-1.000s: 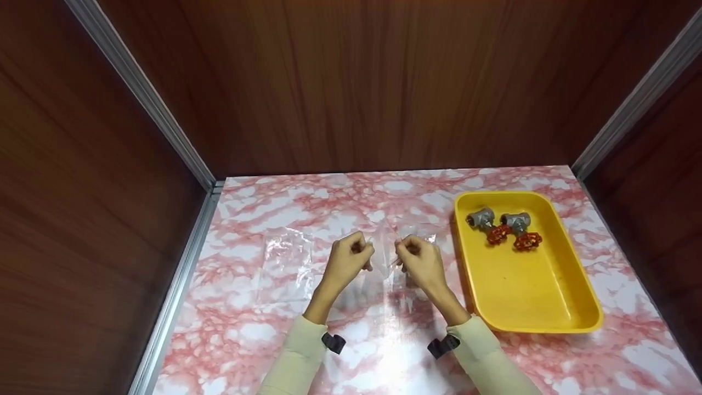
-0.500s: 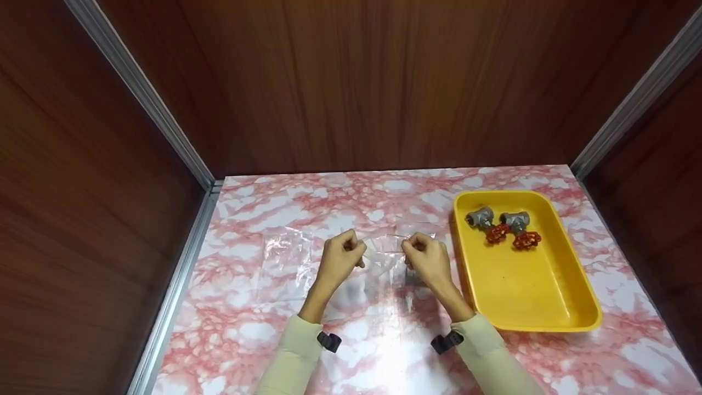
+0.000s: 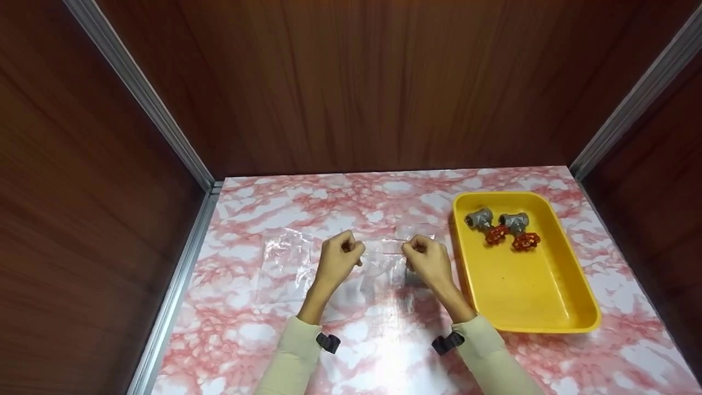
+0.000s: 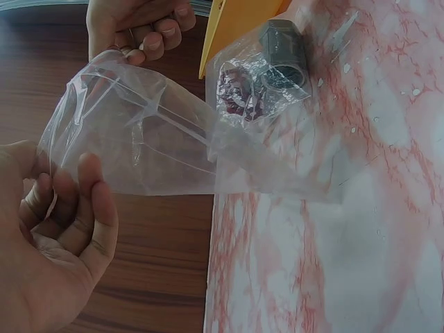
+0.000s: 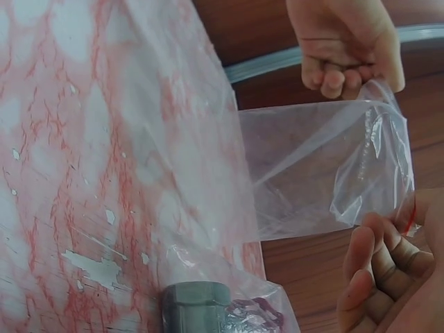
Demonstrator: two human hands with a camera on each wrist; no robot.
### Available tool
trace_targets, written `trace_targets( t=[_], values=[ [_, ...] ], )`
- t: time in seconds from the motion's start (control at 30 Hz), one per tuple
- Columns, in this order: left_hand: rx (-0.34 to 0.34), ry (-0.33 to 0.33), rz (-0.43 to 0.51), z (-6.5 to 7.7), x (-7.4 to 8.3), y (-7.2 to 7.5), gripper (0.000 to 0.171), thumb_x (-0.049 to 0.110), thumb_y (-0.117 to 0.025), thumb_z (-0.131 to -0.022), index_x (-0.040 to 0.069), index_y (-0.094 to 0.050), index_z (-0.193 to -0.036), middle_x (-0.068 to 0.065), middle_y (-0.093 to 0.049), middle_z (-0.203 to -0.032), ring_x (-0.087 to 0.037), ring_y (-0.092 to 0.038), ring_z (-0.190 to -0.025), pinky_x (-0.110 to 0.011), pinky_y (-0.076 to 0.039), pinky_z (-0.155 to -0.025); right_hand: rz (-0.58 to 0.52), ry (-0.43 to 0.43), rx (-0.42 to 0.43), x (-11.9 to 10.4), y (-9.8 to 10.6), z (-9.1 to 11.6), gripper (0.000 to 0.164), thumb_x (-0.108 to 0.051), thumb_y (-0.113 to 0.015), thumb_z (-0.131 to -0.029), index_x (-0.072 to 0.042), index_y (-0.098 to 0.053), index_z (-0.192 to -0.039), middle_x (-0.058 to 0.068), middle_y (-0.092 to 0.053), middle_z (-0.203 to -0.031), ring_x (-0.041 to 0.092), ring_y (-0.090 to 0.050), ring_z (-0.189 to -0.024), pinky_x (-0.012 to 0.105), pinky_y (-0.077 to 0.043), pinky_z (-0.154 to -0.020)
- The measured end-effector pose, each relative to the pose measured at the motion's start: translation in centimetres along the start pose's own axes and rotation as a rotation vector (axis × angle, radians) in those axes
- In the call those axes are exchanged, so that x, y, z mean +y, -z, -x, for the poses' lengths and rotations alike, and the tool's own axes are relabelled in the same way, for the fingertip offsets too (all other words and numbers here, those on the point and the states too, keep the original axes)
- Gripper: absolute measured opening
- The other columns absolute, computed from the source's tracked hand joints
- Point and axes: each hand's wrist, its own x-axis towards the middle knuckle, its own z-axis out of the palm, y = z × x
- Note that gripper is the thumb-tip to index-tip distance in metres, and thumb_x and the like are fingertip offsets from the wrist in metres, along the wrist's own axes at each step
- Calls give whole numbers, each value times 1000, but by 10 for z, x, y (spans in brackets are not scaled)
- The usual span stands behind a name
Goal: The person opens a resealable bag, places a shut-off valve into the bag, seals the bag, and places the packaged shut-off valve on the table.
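A clear plastic bag is stretched between both hands, its mouth edge uppermost and its lower part hanging down to the table. My left hand pinches one corner of the mouth between thumb and fingers. At the opposite corner my right hand pinches the edge, where a thin red line shows in the right wrist view. Below and beside the right hand lies a second clear bag with a grey valve inside, its dark red handwheel seen through the film. The right hand partly hides it in the head view.
On the right stands a yellow tray holding two grey valves with red handwheels. Another clear bag lies flat on the left of the marbled table. Wood-patterned panels enclose the back and sides.
Both hands have moved slightly apart, drawing the bag's mouth edge out straight between them. Over the last half second they have barely shifted. The tray and valves stay put.
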Motion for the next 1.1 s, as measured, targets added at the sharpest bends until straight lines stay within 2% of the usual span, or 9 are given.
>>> trace_targets(
  t=[0.17,0.23,0.33,0.43,0.57,0.77,0.97,1.1],
  values=[
    [12,-19,-59,0,0,0,29,0,-66,-92,10,-46,-74,0,-48,-83,-16,-63,-75,-20,-55,-68,-30,5,-17,1,-1,1,23,-15,-66,-92,-14,-66,-69,-5,-60,-53,13,-58,-48,22,-42,-47],
    [-1,-32,-69,0,-1,0,26,0,-67,-93,8,-47,-78,-2,-48,-90,-13,-58,-82,-21,-53,-72,-36,10,-28,1,-1,2,24,-15,-66,-92,-14,-65,-69,-4,-61,-53,13,-58,-47,21,-41,-46],
    [-31,-60,-56,0,-1,-1,17,0,-67,-95,5,-53,-86,-6,-53,-99,-14,-59,-89,-25,-54,-76,-37,17,-45,1,-2,2,24,-15,-66,-93,-13,-65,-69,-3,-61,-53,13,-57,-46,21,-39,-45],
    [-53,-90,-39,0,-1,-1,8,-1,-66,-96,4,-66,-90,-8,-58,-108,-17,-61,-95,-30,-55,-79,-46,20,-54,1,-3,2,25,-14,-66,-94,-13,-64,-69,-2,-62,-53,13,-57,-46,21,-39,-45],
    [-73,-139,-41,-1,-2,-2,18,-1,-65,-98,8,-79,-92,-8,-64,-114,-18,-63,-100,-33,-58,-81,-58,28,-59,1,-4,2,26,-15,-67,-95,-13,-64,-69,0,-62,-54,13,-56,-46,21,-40,-46],
    [-159,-201,-82,0,-3,-1,13,2,-66,-101,5,-78,-105,-13,-65,-121,-22,-66,-102,-35,-63,-83,-61,40,-69,2,-4,2,27,-14,-66,-96,-13,-64,-69,4,-63,-55,14,-57,-47,21,-40,-45],
    [-272,-221,-106,2,-5,3,20,-9,-63,-92,4,-73,-104,-19,-64,-134,-25,-66,-114,-36,-62,-85,-64,15,-64,5,-4,1,25,-11,-67,-95,-11,-64,-70,-2,-60,-53,12,-56,-47,21,-42,-45],
    [-286,-228,-119,3,-8,4,13,-6,-67,-93,5,-71,-101,-19,-65,-136,-27,-65,-120,-35,-63,-85,-65,-1,-69,6,-4,1,24,-12,-67,-95,-10,-64,-71,-4,-60,-53,11,-57,-47,21,-43,-45]
  ],
)
